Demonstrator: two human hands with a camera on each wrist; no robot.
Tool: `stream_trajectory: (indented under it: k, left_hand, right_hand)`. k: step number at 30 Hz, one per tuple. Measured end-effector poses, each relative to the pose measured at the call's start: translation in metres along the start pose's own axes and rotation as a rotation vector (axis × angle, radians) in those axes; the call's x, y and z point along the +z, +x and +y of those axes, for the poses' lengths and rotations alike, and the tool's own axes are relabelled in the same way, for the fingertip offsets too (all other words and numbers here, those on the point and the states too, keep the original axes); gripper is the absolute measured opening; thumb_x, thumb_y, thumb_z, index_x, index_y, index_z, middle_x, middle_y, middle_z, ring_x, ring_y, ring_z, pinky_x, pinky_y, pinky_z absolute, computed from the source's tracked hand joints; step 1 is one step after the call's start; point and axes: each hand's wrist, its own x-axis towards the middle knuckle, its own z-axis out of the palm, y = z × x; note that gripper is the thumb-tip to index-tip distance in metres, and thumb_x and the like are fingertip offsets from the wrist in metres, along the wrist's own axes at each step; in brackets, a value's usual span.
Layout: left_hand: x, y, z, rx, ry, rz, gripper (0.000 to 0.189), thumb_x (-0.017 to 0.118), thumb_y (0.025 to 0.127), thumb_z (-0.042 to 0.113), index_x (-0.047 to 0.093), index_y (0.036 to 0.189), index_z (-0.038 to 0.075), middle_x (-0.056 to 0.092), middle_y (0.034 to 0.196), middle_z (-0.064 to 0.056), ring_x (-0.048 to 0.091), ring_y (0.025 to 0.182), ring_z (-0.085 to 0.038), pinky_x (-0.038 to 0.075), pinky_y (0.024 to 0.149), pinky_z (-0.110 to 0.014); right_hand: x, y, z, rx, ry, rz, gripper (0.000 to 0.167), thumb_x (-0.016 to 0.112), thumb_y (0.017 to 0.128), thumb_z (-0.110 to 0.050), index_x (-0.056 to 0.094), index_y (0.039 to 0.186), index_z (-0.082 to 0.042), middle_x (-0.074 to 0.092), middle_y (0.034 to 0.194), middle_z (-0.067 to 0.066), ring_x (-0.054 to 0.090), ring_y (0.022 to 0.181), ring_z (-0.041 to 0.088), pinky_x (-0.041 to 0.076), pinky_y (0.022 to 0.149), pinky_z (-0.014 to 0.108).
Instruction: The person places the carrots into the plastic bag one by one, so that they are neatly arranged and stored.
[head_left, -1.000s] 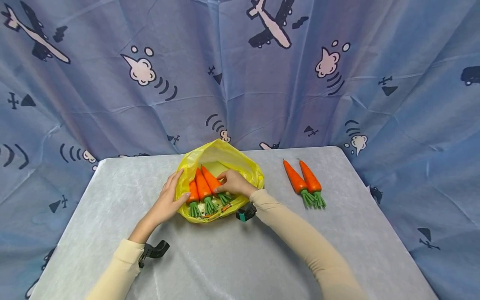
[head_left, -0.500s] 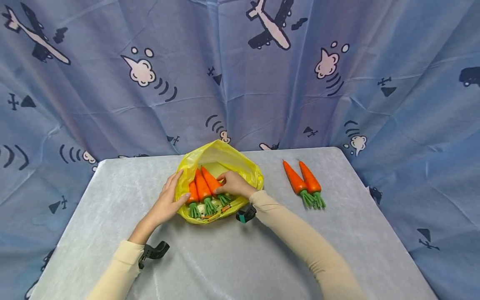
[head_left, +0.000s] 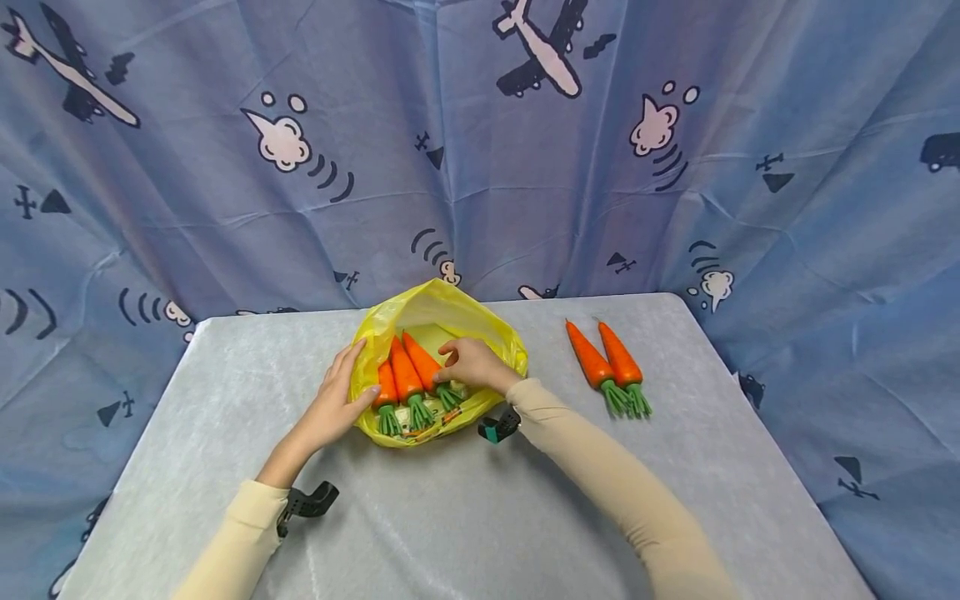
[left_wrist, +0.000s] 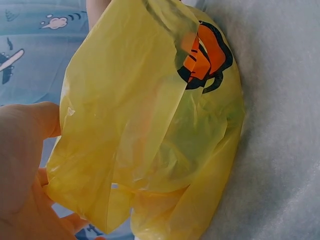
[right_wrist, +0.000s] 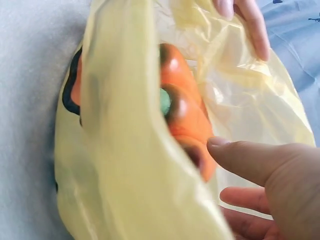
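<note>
A yellow plastic bag (head_left: 438,293) lies with its mouth spread toward me, and three orange carrots (head_left: 406,372) with green stalks rest side by side in it. At the bag's left rim my left hand (head_left: 327,413) grips the plastic, thumb on one side and fingers on the other; the left wrist view shows the outside of the bag (left_wrist: 120,110). My right hand (head_left: 476,365) is inside the mouth beside the rightmost carrot. In the right wrist view its thumb (right_wrist: 245,159) is right at that carrot (right_wrist: 205,160), fingers apart from it. The front plastic partly hides the carrots there.
Two more carrots (head_left: 592,354) (head_left: 622,362) lie next to each other on the grey-white table (head_left: 450,533), right of the bag. A blue curtain (head_left: 480,167) printed with airplanes hangs behind and around the table.
My right hand has loosened from the rightmost carrot, its fingers moving slightly up and right. The left hand, the bag and the carrots look unmoved.
</note>
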Motion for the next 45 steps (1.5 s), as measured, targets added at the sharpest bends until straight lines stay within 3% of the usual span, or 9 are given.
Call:
stream_trajectory:
  k: [20,27,32,36,45]
  left_hand:
    - [-0.001,0.000,0.000,-0.007,-0.001,0.000,0.080,0.061,0.096,0.025,0.013,0.160,0.018,0.018,0.163,-0.018,0.023,0.147,-0.042,0.025,0.116,-0.067]
    - [0.000,0.000,0.000,-0.011,-0.002,-0.004,0.080,0.061,0.097,0.026,0.013,0.160,0.017,0.018,0.163,-0.019,0.022,0.147,-0.042,0.024,0.116,-0.067]
    - [0.001,0.000,0.000,0.003,0.001,0.004,0.080,0.061,0.096,0.025,0.013,0.160,0.016,0.019,0.162,-0.019,0.023,0.147,-0.042,0.024,0.117,-0.066]
    - [0.001,0.000,0.000,0.022,0.002,0.019,0.081,0.062,0.095,0.023,0.014,0.160,0.014,0.021,0.161,-0.020,0.024,0.146,-0.042,0.024,0.117,-0.065]
    - [0.001,0.000,0.000,0.012,-0.001,0.012,0.081,0.062,0.096,0.024,0.014,0.160,0.014,0.020,0.162,-0.020,0.024,0.147,-0.042,0.024,0.117,-0.065]
  right_hand:
    - [-0.057,-0.033,-0.010,-0.105,-0.010,0.044,0.059,0.076,0.087,-0.031,0.057,0.138,-0.008,0.071,0.118,0.013,0.065,0.106,0.025,0.056,0.087,0.034]
    - [-0.076,-0.048,-0.007,-0.152,-0.011,0.057,0.058,0.074,0.088,-0.030,0.057,0.139,-0.010,0.070,0.119,0.014,0.068,0.099,0.025,0.057,0.083,0.033]
    - [-0.090,-0.059,-0.002,-0.151,0.001,0.082,0.059,0.075,0.088,-0.030,0.057,0.139,-0.009,0.071,0.119,0.013,0.068,0.098,0.025,0.058,0.084,0.037]
    - [-0.104,-0.064,0.004,-0.151,-0.009,0.105,0.059,0.075,0.088,-0.030,0.056,0.140,-0.008,0.071,0.118,0.013,0.069,0.100,0.027,0.056,0.093,0.043]
    - [-0.129,-0.076,0.031,-0.084,0.009,0.154,0.059,0.073,0.089,-0.035,0.055,0.142,-0.016,0.070,0.121,0.010,0.067,0.104,0.027,0.057,0.088,0.040]
